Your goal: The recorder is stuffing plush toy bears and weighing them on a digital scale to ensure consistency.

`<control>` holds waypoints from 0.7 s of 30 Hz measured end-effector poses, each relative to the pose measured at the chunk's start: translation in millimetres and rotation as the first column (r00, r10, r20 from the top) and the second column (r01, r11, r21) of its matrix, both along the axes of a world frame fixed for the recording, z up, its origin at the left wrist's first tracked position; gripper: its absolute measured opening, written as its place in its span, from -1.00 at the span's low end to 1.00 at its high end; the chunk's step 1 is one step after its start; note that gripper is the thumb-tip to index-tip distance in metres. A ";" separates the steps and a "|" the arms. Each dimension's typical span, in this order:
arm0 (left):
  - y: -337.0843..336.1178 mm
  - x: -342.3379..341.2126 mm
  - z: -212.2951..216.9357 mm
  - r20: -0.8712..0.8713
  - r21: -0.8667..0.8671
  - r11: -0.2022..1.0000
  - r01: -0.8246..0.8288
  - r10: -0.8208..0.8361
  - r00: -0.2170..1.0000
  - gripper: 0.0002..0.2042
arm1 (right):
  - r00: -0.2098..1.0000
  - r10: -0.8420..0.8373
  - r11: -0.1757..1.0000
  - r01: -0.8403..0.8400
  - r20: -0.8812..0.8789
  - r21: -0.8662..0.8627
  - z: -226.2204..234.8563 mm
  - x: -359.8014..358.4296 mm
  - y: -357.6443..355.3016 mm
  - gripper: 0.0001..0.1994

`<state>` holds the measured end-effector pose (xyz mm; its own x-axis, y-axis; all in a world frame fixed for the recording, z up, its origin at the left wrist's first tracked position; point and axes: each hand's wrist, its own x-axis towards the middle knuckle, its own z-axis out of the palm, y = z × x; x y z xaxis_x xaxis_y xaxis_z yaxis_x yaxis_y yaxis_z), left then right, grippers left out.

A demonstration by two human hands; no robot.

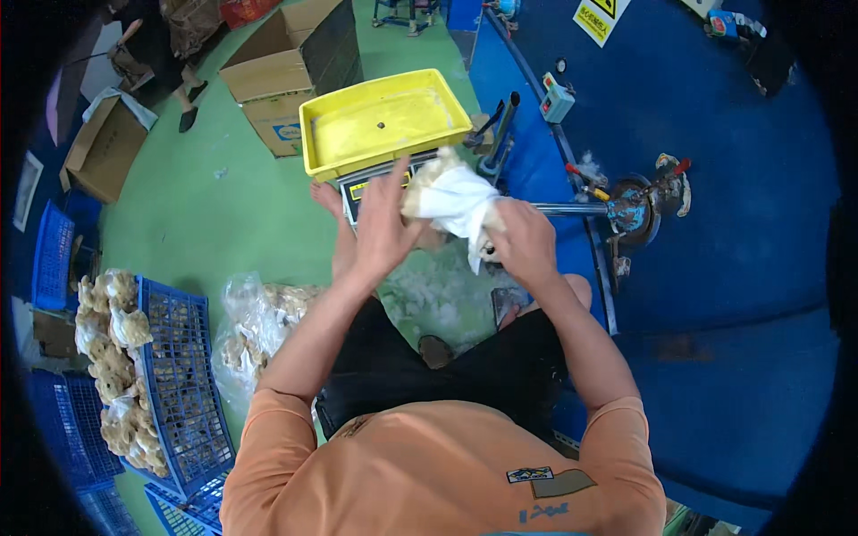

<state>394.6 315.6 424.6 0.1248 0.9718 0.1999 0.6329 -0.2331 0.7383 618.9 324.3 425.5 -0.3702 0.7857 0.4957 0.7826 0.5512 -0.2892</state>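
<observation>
A plush toy (458,198), tan with a white cloth-like part, hangs in front of me between my hands. My right hand (525,243) is closed round its right side, fingers partly hidden by the fabric. On the other side my left hand (384,230) has its fingers stretched up and apart, the thumb close to the toy; I cannot tell if it touches. A shiny metal tube (576,209) reaches from the blue machine (715,268) to just behind my right hand. Beyond the toy, a yellow tray (384,125) with a small dark piece in it rests on a scale (353,195).
At left, a blue plastic crate (183,375) stands beside piled tan plush toys (116,357). Next to it lies a clear bag (255,326) of tan pieces. White fluff (438,299) litters the green floor. A cardboard box (290,76) and another person (156,45) are farther off.
</observation>
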 end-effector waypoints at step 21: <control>7.9 58.2 -46.7 0.929 -0.371 0.847 0.381 0.338 0.153 -0.76 | 0.882 -0.181 0.902 -0.027 -0.435 -0.430 8.4 47.6 -5.8 -0.85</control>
<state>452.9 323.5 377.9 0.2072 0.9473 -0.2444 -0.6654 0.3196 0.6746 666.5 318.5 433.9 -0.1146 0.9699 0.2148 0.5396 0.2424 -0.8063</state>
